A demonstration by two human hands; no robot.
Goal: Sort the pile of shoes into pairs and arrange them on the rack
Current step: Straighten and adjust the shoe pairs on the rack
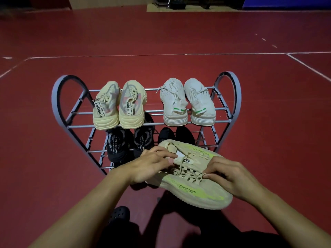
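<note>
A beige sneaker with neon-green streaks is held in front of the grey metal rack. My left hand pinches its tongue near the collar. My right hand pinches the laces at mid-shoe. On the top shelf stand a cream pair with lettered straps and a white knit pair with green tags. On the lower shelf sits a black-and-grey pair, and further black shoes are partly hidden behind the held sneaker.
The rack stands on a red floor with white lines. A black clog on a foot shows at the bottom, beside dark-clothed legs. A dark shoe part lies under my left wrist. Furniture stands far back by the wall.
</note>
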